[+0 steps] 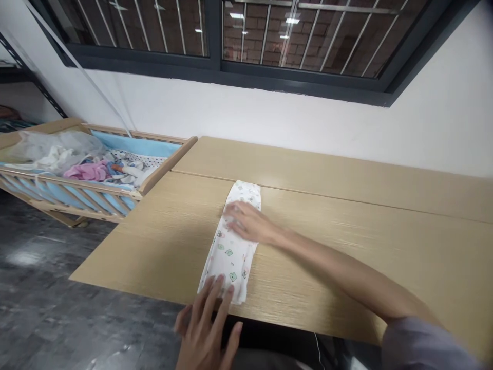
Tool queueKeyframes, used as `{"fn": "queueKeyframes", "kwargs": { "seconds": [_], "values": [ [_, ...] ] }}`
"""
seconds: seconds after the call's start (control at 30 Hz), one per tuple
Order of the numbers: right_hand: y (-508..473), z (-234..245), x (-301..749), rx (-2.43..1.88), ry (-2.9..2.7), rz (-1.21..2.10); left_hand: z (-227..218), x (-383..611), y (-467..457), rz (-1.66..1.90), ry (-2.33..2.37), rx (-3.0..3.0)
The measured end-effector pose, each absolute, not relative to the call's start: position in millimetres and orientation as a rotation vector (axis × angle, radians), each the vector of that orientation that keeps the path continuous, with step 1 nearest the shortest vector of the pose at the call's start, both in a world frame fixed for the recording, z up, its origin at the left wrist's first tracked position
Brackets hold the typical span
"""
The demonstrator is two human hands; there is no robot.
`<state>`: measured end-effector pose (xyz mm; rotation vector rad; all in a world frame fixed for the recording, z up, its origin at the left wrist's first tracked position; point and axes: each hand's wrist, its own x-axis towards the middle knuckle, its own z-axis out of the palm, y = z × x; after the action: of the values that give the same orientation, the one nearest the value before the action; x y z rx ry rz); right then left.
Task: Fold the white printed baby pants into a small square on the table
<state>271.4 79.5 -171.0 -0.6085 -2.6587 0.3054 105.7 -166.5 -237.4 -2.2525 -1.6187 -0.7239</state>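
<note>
A white cloth garment [227, 254] with small green and pink prints lies folded into a long narrow strip on the wooden table, apparently baby clothing. My left hand [208, 321] is at its near end by the table's front edge, fingers spread with the tips on the cloth. Higher up, my right hand [248, 222] rests over the upper part of the strip, fingers stretched out and slightly blurred. The cloth's far end reaches the seam between two table boards.
The light wooden table [327, 267] runs to the right, against a white wall under a barred window [300, 36]. At the left stands a wooden crib [154, 180] with blue lining, piled with clothes [90, 170] and a translucent bag [57, 146]. Grey floor shows below.
</note>
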Motion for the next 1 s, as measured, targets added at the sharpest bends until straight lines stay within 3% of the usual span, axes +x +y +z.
{"fn": "queueKeyframes", "kwargs": {
  "seconds": [0.17, 0.4, 0.57, 0.8, 1.0],
  "values": [
    [-29, -165, 306, -0.334, -2.858, 0.386, -213, 73, -143, -0.92, -1.434, -2.468],
    [-100, -198, 339, -0.554, -2.693, 0.081, -205, 64, -140, -0.838, -1.127, -2.676],
    [-122, -176, 346, -0.708, -2.515, 0.295, -185, 64, -149, -0.756, -0.976, -2.94],
    [-51, -111, 349, -0.963, -2.294, 0.662, -135, 81, -73, -1.21, -1.383, -2.711],
    [83, -144, 324, -1.183, -2.022, 0.674, -114, 107, 63, -0.752, -1.942, -2.627]
  ]
}}
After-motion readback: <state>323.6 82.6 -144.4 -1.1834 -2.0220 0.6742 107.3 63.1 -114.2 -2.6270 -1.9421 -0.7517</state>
